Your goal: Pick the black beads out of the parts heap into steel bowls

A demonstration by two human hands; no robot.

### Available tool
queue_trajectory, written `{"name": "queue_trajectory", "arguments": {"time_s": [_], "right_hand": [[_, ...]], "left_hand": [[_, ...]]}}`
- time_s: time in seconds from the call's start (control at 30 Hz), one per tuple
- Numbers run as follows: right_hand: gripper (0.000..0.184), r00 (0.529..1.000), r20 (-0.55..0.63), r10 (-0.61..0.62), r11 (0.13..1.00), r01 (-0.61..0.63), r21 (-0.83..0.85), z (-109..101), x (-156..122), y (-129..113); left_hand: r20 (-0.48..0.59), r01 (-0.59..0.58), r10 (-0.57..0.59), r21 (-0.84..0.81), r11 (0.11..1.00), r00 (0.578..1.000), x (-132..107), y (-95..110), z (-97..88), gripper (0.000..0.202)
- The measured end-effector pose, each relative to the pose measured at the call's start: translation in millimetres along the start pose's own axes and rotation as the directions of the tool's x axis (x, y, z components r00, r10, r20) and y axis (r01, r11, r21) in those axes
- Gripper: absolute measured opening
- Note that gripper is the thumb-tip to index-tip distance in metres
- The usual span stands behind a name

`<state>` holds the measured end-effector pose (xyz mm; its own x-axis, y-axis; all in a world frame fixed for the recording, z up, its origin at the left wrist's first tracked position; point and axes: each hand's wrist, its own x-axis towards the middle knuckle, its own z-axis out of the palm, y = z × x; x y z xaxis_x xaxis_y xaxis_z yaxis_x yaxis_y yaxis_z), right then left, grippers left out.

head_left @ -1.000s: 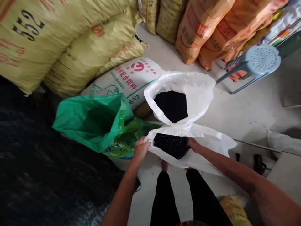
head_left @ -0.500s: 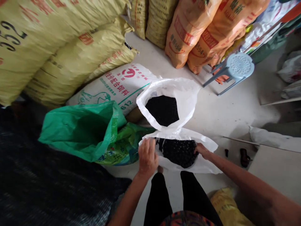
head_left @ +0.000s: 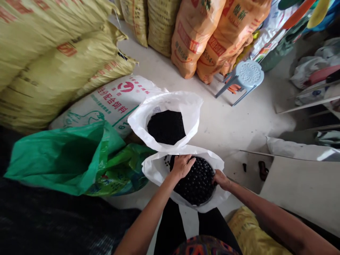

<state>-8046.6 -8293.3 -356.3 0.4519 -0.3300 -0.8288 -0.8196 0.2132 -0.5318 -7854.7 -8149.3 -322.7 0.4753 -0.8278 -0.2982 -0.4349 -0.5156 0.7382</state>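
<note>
Two open white woven sacks stand on the floor before me. The near sack [head_left: 154,170] holds small black round balls [head_left: 198,184]. My left hand [head_left: 182,165] reaches into it, palm down with fingers spread on the balls. At the sack's right side, my right hand [head_left: 220,179] grips the rim and holds the mouth wide. The far sack [head_left: 186,106] holds a finer black material [head_left: 166,126]; neither hand touches it.
An open green bag [head_left: 61,156] lies to the left. Stacked yellow sacks [head_left: 53,67], a white printed sack [head_left: 117,99] and orange sacks [head_left: 202,39] line the far side. A pale blue plastic stool [head_left: 243,76] lies tipped at the right. A yellow sack [head_left: 247,230] lies by my right leg.
My left hand let go of the near sack's left rim and moved into it, onto the black balls. The sack mouth now stands wider. The view has shifted right.
</note>
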Motion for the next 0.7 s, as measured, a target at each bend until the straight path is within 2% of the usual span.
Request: {"name": "queue_trajectory", "arguments": {"time_s": [0.1, 0.17, 0.3, 0.43, 0.5, 0.53, 0.57, 0.63, 0.7], "right_hand": [[0.012, 0.999, 0.027, -0.043, 0.998, 0.042, 0.036, 1.4, -0.2, -1.4], [0.011, 0.998, 0.030, -0.063, 0.997, 0.061, 0.054, -0.2, -0.7, -1.8], [0.012, 0.997, -0.013, -0.073, 0.994, 0.074, 0.086, -10.8, -3.6, -5.1], [0.014, 0.996, -0.044, -0.075, 0.987, 0.081, 0.139, -25.7, -13.3, -13.7], [0.015, 0.996, -0.047, -0.078, 0.983, 0.085, 0.160, -32.0, -21.2, -18.6], [0.015, 0.996, -0.047, -0.079, 0.982, 0.085, 0.168, -34.5, -25.8, -21.0], [0.015, 0.996, -0.044, -0.080, 0.981, 0.086, 0.174, -36.5, -30.8, -23.3], [0.015, 0.996, -0.035, -0.087, 0.979, 0.092, 0.183, -38.4, -41.3, -28.0], [0.015, 0.995, -0.022, -0.096, 0.977, 0.099, 0.189, -38.1, -52.3, -33.2]], "left_hand": [[0.178, -0.042, 0.050, -0.047, 0.998, 0.983, 17.1, 12.2, -2.3, 0.050], [0.200, -0.060, 0.072, -0.066, 0.996, 0.977, 21.2, 16.8, -9.8, 0.052], [0.034, -0.052, 0.060, -0.205, 0.977, 0.998, 8.5, 10.0, -30.5, 0.054], [-0.128, 0.047, -0.128, -0.503, 0.863, 0.983, -26.6, -15.7, -34.9, 0.058], [-0.197, 0.049, -0.237, -0.663, 0.747, 0.951, -45.0, -25.8, -27.6, 0.066], [-0.204, 0.052, -0.304, -0.749, 0.661, 0.931, -52.8, -28.0, -22.2, 0.070], [-0.187, 0.059, -0.382, -0.834, 0.548, 0.905, -59.4, -27.8, -16.2, 0.073], [-0.086, 0.060, -0.525, -0.965, 0.255, 0.846, -68.9, -20.5, -3.5, 0.074], [0.028, 0.006, -0.589, -0.999, -0.038, 0.807, -75.8, -6.7, 7.8, 0.070]]}}
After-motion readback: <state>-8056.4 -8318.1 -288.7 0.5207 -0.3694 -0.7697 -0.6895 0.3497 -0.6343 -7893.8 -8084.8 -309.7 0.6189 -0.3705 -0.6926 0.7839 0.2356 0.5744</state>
